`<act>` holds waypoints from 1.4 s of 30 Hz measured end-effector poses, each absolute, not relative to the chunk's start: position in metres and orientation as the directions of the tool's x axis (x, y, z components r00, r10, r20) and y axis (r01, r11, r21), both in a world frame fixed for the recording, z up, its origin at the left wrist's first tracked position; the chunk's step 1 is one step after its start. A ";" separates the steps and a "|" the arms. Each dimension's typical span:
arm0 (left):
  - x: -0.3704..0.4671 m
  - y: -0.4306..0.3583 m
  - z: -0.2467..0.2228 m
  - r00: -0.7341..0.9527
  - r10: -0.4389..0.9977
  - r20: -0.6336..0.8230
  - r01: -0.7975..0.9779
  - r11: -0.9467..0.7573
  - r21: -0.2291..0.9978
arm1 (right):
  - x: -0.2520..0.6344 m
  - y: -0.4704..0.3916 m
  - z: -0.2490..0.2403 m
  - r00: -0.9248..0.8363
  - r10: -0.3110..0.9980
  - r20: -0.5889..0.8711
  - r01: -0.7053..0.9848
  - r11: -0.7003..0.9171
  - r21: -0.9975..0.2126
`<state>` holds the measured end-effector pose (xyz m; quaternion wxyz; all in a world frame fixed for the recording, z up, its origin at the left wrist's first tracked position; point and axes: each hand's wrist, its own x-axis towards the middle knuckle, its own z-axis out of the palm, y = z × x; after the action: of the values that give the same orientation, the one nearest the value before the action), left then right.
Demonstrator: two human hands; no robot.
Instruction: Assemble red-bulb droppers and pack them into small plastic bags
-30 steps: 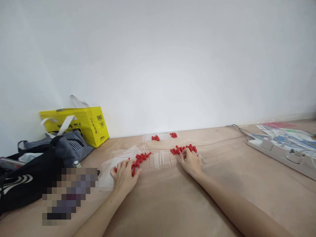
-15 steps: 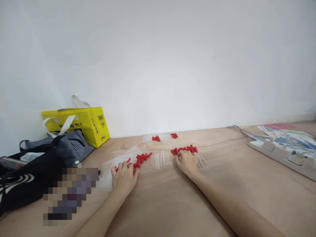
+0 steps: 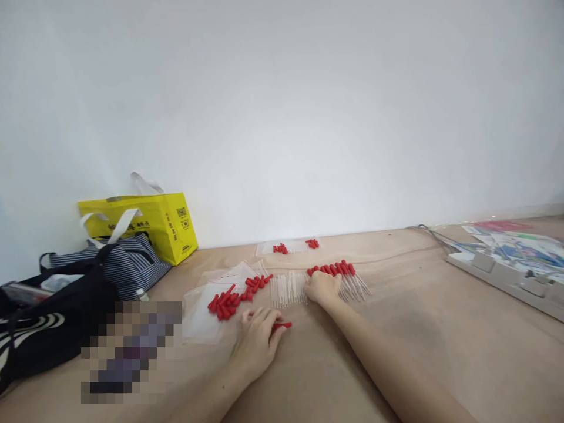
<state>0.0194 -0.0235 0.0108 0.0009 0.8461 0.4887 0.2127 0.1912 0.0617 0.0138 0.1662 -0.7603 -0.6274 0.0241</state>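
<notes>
the left hand (image 3: 259, 341) is pinched narrow on 1 slim red rubbery bulb (image 3: 284, 325) above the pale brown bench (image 3: 423, 317). at its 10 o'clock, loose red bulbs (image 3: 225, 304) lie heaped on flat clear plastic bags (image 3: 200, 322); at 1 o'clock, thin clear tubes (image 3: 286, 289) form a row. the right hand (image 3: 324, 289) curls beside red-capped thin tubes (image 3: 344, 268), mostly at its 2 o'clock; i cannot tell its grip.

Yellow bag (image 3: 156, 214): QR code (image 3: 181, 212), illegible black lettering (image 3: 141, 224).
</notes>
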 end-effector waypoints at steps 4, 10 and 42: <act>0.022 -0.023 0.008 0.451 0.839 0.305 0.800 -0.531 0.280 | 0.188 0.060 0.014 0.177 0.966 0.190 0.957 -0.123 -0.264; 0.019 -0.022 0.008 0.410 0.831 0.376 0.781 -0.533 0.326 | 0.200 0.039 0.013 0.069 0.944 0.322 0.969 0.013 -0.247; 0.031 -0.033 0.006 0.347 0.852 0.392 0.736 -0.506 0.450 | 0.225 -0.042 -0.006 -0.522 0.734 0.434 0.630 0.675 -0.383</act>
<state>0.0315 -0.0329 0.0065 0.0973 0.8148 0.4872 0.2988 0.2252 -0.0421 -0.0063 0.2906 -0.3929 -0.8679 0.0893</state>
